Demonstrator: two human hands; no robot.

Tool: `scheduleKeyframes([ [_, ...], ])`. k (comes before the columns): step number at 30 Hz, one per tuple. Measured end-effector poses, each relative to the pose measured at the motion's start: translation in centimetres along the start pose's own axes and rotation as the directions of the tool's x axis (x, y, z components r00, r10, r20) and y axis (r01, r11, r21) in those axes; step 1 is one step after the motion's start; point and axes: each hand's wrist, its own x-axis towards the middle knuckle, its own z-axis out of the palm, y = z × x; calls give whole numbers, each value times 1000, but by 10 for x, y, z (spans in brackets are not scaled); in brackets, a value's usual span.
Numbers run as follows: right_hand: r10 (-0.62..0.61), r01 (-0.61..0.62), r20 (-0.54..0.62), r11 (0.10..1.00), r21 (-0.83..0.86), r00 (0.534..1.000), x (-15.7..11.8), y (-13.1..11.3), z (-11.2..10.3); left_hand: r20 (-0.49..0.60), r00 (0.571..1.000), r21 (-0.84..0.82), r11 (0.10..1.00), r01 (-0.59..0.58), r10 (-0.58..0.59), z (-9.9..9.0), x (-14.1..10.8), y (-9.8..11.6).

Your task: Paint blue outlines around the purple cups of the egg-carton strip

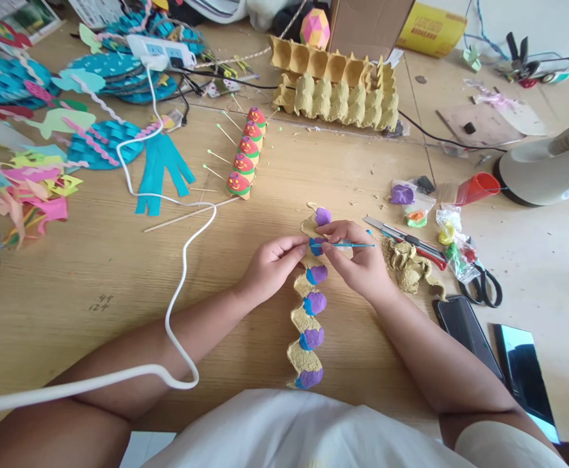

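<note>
A strip cut from an egg carton (305, 320) runs up the table in front of me, its bumps covered with purple and blue clay. My left hand (281, 257) pinches the strip's left edge near the second bump from the far end. In my right hand (355, 260) is a thin blue clay tool (359, 245), held like a pen, its tip against the blue clay (315, 247) on that bump. The fingers of this hand also rest close to the strip's right side. The farthest bump (322, 216) shows purple clay only.
Beyond the strip lies a red-and-green clay caterpillar (245, 156) with sticks. Egg cartons (343, 84) stand at the back. On the right are a utility knife (406, 240), carton scraps (408, 266), scissors (482, 286) and phones (467, 331). A white cable (185, 260) crosses my left forearm.
</note>
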Motion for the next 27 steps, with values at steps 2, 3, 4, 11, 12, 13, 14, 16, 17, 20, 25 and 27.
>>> scheduleKeyframes([
  [2, -3, 3, 3, 1000, 7, 1000, 0, 0, 0, 5, 1000, -9, 1000, 2, -2, 0, 1, 1],
  [3, -7, 7, 6, 1000, 5, 1000, 1, 0, 0, 4, 1000, -11, 1000, 0, 0, 0, 1, 1],
  [4, -12, 12, 9, 1000, 0, 1000, 1, 0, 0, 2, 1000, -12, 1000, -2, 2, 1, 1, 1],
  [11, -40, 39, -8, 998, -58, 999, 3, 0, 2, 0, 1000, -5, 1000, 5, -5, 2, -1, 0],
  [12, -39, 39, -12, 997, -63, 999, 3, 1, 2, -1, 1000, -5, 1000, 5, -5, 2, -1, 0],
  [13, -38, 37, -16, 997, -68, 999, 3, 1, 2, -1, 1000, -3, 1000, 3, -3, 3, -1, 0],
  [14, -37, 35, -19, 997, -72, 999, 3, 1, 2, -1, 1000, 1, 1000, 0, 0, 3, -1, 0],
  [16, -34, 32, -25, 997, -77, 999, 2, 1, 3, 3, 1000, 13, 1000, -6, 6, 3, -1, 0],
  [17, -32, 29, -29, 997, -77, 999, 2, 1, 3, 3, 1000, 18, 1000, -8, 8, 2, -1, 0],
  [20, -23, 20, -40, 997, -72, 999, 2, 1, 4, 6, 1000, 23, 1000, -12, 11, 2, -2, -2],
  [25, 2, -4, -55, 999, -32, 998, 2, -1, 4, 28, 999, 29, 999, -19, 19, 1, -2, -3],
  [27, 25, -26, -54, 999, -18, 998, 2, -1, 4, 27, 999, 33, 999, -21, 20, 1, -3, -2],
])
